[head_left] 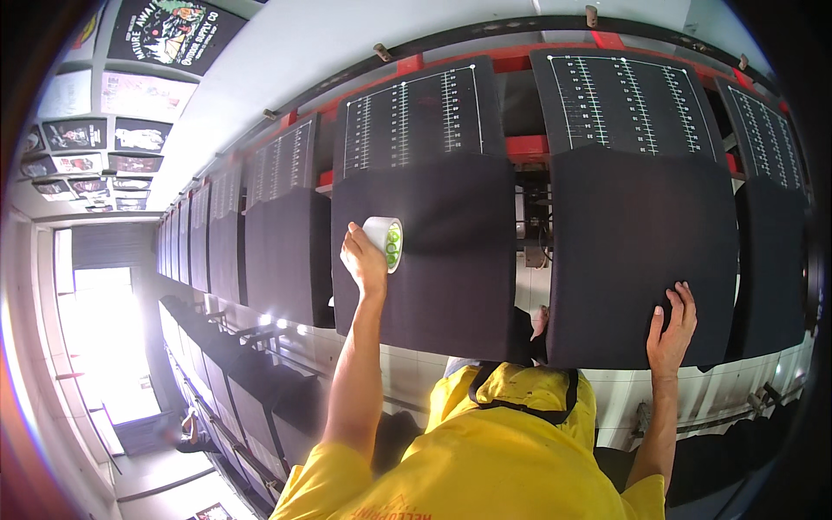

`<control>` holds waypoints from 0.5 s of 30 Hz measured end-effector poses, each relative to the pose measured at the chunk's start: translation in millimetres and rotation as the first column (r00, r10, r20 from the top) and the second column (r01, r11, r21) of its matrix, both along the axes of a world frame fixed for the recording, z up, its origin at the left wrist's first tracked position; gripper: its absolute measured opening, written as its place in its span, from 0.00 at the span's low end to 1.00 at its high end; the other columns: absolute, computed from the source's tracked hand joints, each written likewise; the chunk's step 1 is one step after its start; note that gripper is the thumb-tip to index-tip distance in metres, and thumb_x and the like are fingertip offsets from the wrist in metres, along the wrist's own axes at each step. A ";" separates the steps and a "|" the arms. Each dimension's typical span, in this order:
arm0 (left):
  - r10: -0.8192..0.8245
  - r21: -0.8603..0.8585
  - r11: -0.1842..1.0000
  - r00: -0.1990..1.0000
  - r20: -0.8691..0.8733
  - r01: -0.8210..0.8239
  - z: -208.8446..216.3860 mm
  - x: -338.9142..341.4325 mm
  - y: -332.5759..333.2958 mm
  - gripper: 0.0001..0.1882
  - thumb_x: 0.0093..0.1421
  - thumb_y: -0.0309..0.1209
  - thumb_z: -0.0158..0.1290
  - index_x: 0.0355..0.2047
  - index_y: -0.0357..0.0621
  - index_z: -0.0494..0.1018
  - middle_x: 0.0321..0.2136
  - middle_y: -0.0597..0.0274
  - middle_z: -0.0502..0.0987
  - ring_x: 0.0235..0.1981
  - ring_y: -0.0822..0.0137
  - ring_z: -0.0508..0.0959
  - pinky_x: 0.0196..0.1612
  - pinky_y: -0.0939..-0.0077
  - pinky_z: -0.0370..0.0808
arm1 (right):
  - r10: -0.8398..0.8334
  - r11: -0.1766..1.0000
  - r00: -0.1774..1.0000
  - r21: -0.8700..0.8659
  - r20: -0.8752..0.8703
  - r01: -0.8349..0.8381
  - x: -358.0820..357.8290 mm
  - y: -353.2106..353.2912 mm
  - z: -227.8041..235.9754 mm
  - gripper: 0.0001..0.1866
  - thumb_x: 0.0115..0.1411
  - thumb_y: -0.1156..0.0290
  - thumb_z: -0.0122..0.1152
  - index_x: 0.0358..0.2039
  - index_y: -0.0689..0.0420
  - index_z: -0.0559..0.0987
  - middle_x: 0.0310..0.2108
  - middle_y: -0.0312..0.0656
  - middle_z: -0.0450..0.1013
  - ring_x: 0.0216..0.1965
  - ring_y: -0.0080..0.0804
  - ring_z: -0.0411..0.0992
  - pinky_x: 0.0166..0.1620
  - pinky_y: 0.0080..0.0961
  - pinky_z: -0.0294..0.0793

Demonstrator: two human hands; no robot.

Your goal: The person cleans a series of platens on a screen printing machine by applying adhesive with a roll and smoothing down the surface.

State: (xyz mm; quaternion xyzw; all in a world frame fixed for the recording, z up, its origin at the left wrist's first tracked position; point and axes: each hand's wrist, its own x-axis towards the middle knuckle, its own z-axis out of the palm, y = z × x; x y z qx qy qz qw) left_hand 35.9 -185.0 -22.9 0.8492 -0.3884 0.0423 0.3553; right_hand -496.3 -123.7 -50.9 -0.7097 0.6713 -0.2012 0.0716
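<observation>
In our left hand [366,264] we grip a tape roll [373,232], a smooth, glossy white ring with green lettering inside its round core. It is above the left part of the dark, matte cloth [442,286] on the board in front of us; whether it touches the fabric, we cannot tell. Our right hand [671,334] is open, its fingers lightly bent, laid on the soft black cloth [637,234] of the next board, near its lower right edge. Above both cloths we see bare, flat board ends [425,121] with white ruled scales. Behind these runs a red metal frame [526,147]. We wear a creased yellow shirt [468,464].
</observation>
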 end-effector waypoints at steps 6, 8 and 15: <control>0.014 0.150 0.989 0.992 -0.122 0.004 7.3 6.5 -27.3 0.28 0.71 0.42 0.36 0.36 0.25 0.75 0.39 0.34 0.77 0.44 0.38 0.73 0.48 0.49 0.67 | -0.014 1.000 0.999 0.007 -0.036 0.014 1.1 1.6 0.8 0.17 0.64 0.69 0.53 0.53 0.59 0.72 0.59 0.44 0.65 0.65 0.44 0.60 0.63 0.43 0.59; -0.008 0.131 0.991 0.997 -0.082 0.018 2.0 14.4 -41.5 0.28 0.71 0.42 0.36 0.36 0.25 0.75 0.38 0.34 0.77 0.43 0.37 0.73 0.48 0.49 0.67 | -0.012 1.000 0.999 0.003 -0.036 0.013 0.5 2.9 -1.6 0.18 0.64 0.69 0.53 0.53 0.59 0.72 0.59 0.44 0.65 0.65 0.44 0.61 0.63 0.43 0.59; -0.078 0.147 0.986 0.997 0.002 0.077 8.0 18.9 -82.9 0.26 0.70 0.39 0.35 0.31 0.28 0.75 0.32 0.34 0.77 0.38 0.37 0.75 0.45 0.51 0.71 | 0.012 1.000 0.998 -0.027 -0.060 -0.013 0.8 0.0 -2.6 0.18 0.64 0.68 0.53 0.54 0.58 0.71 0.59 0.44 0.65 0.64 0.44 0.61 0.62 0.43 0.60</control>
